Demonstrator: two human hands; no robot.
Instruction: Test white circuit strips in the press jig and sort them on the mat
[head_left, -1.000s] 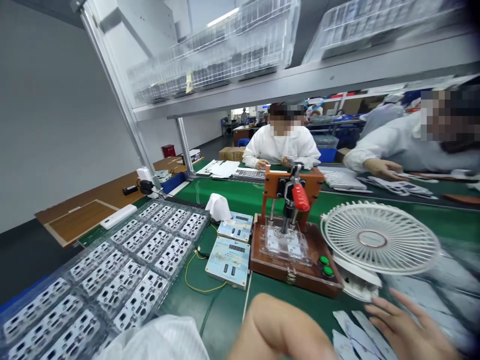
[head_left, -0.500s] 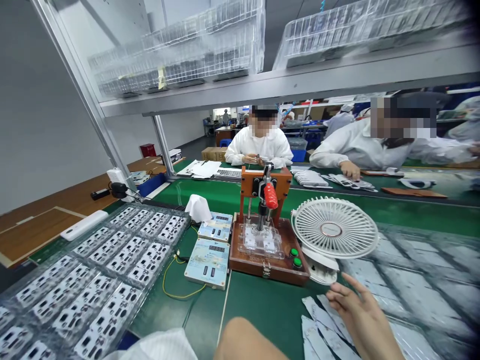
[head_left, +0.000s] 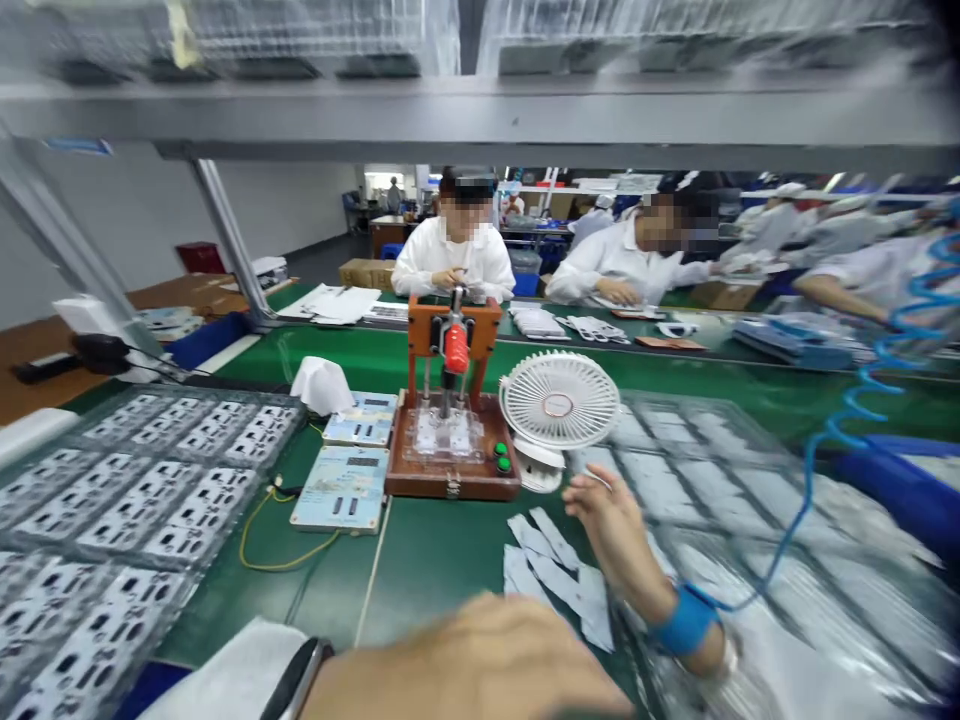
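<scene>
My right hand (head_left: 616, 525), a blue wrist strap (head_left: 686, 620) at its wrist, hovers beside the fan's base with fingers loosely apart and nothing seen in them. Just left of it lie several flat white strips (head_left: 559, 575) on the green bench. My left hand (head_left: 487, 655) looms blurred across the bottom, its back towards me; its fingers are hidden, so its grip cannot be made out. A dark band circles that wrist. Beyond the hands stands a test fixture (head_left: 450, 470) with a wooden base, an orange frame, a red-handled clamp and two green buttons. The white fan (head_left: 562, 405) stands at its right.
At left, a clear tray (head_left: 202, 490) holds rows of circuit boards. More trays (head_left: 750, 480) lie at right, crossed by a coiled blue cord (head_left: 806, 500). Two meter boxes (head_left: 341, 487) sit beside the fixture. A shelf beam (head_left: 480, 120) spans overhead. Co-workers in white sit opposite.
My view has turned rightward, so the fixture and fan appear farther left. My left hand has come further into view at the bottom. The right wrist strap and blue cord now show.
</scene>
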